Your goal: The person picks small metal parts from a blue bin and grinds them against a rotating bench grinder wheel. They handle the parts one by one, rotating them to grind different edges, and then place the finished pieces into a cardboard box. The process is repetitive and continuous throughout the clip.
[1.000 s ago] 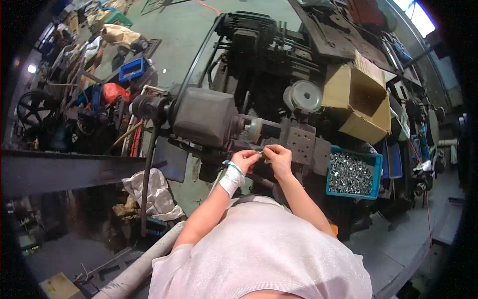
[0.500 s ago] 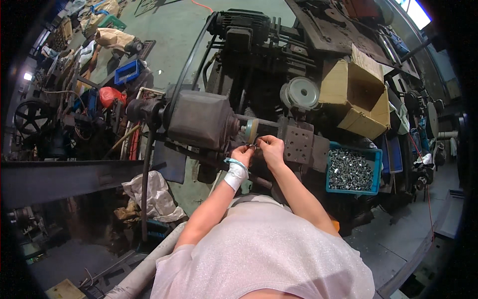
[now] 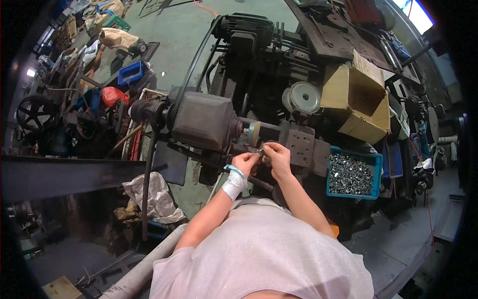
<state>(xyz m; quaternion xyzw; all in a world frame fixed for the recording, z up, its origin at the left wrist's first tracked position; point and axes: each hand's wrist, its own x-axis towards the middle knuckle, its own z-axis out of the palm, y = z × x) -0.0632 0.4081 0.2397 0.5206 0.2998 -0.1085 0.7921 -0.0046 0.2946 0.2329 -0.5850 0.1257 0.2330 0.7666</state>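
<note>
My left hand (image 3: 244,163) and my right hand (image 3: 277,158) meet in front of the machine, fingertips pinched around a small metal piece (image 3: 261,150). Fingers cover most of that piece, so its shape is hard to make out. A white wrap and a light blue band circle my left wrist. Just beyond the fingertips, apart from them, a narrow tan and teal wheel (image 3: 253,133) sits on the spindle of the dark belt-driven machine (image 3: 203,121). To the right, a blue crate (image 3: 379,175) holds many small shiny metal parts (image 3: 350,173).
A drilled metal block (image 3: 301,148) stands right of my hands, with a round pale disc (image 3: 304,96) behind it. An open cardboard box (image 3: 343,84) is beyond the crate. A dark beam (image 3: 74,179) and upright rod (image 3: 148,184) flank my left side.
Both hands have drawn back from the wheel toward my body, still pinching the small metal piece. The whole view has shifted slightly.
</note>
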